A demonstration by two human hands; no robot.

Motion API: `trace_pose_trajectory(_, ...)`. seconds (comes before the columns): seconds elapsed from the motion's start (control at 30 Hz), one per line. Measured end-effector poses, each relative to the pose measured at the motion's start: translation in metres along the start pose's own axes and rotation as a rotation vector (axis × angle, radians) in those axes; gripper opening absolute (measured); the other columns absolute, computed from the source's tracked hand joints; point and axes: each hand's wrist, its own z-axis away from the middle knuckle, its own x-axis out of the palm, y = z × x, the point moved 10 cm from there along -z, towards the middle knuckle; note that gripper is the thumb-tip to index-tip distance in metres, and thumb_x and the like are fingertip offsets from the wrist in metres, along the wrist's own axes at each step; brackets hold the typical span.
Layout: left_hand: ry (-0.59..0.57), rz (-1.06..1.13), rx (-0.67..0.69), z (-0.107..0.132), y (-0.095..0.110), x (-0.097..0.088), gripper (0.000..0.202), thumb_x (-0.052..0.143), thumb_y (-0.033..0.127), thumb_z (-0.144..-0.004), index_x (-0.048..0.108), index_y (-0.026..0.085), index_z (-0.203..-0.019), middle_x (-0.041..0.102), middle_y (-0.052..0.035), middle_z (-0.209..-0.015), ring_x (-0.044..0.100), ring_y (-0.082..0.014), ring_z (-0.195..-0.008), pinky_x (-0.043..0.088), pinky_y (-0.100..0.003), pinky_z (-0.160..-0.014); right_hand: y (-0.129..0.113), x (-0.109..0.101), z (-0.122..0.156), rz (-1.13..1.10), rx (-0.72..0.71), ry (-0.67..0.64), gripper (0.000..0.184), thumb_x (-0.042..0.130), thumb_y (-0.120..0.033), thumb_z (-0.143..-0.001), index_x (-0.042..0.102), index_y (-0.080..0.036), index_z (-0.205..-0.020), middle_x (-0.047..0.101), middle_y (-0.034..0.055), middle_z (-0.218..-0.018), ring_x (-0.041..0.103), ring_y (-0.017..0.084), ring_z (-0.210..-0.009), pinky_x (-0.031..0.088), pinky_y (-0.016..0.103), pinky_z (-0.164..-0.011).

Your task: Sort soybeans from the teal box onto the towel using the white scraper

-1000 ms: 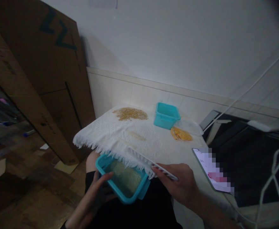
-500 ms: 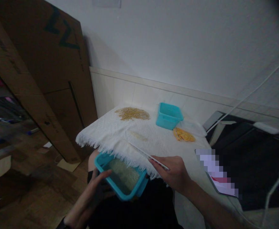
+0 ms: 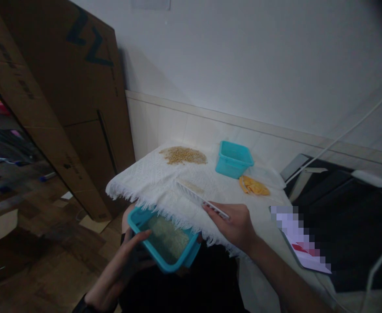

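Note:
My left hand (image 3: pixel 130 254) grips the near left rim of a turquoise plastic container (image 3: pixel 158 256), thumb over the edge and the other fingers partly hidden. Pale grains (image 3: pixel 171 237), like rice, lie inside it. The container is below the fringed front edge of a white cloth (image 3: pixel 152 178), which covers its far rim. Pinched in my right hand (image 3: pixel 235 224) is a thin white strip (image 3: pixel 192 193) with a row of slot-like marks; its exact kind is unclear. The strip slants over the cloth, its far end by a small patch of pale grains (image 3: pixel 196 187).
A heap of yellowish beans (image 3: pixel 184 155) lies at the back of the cloth. To its right stand a second turquoise container (image 3: pixel 232 163), a crumpled yellow cloth (image 3: pixel 254 187) and a clear lid (image 3: pixel 272 176). A tall cardboard box (image 3: pixel 89 87) is at the left; a white cable (image 3: pixel 341 134) crosses at right.
The strip in my right hand has turned, so more of its marked face shows, and its far end sits higher. My left hand still grips the container. The view has shifted slightly.

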Motion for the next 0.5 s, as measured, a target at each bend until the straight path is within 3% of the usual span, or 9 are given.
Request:
trace_pose_trajectory(0.2, 0.054, -0.012, -0.005, -0.004, 0.001, -0.01, 0.083, 0.086, 0.041, -0.073, 0.044, 0.038, -0.144, 0.068, -0.0111, -0.13, 0.074, -0.0345, -0.103, 0.059, -0.052, -0.088, 0.016, 0.025, -0.001, -0.013, 0.039, -0.082, 0.02, 0.064, -0.021, -0.099, 0.084, -0.017, -0.096, 0.082, 0.0073, -0.084, 0.079, 0.02, -0.064, 0.063, 0.022, -0.059)
trace_pose_trajectory(0.5, 0.036, 0.021, 0.014, -0.005, 0.005, -0.014, 0.089, 0.087, 0.042, -0.071, 0.041, 0.038, -0.147, 0.069, -0.0109, -0.126, 0.073, -0.0358, -0.105, 0.058, -0.053, -0.089, -0.032, 0.021, 0.005, -0.133, -0.091, -0.131, 0.025, 0.056, -0.021, -0.104, 0.08, -0.013, -0.099, 0.083, 0.0074, -0.086, 0.079, 0.017, -0.065, 0.064, 0.022, -0.06)
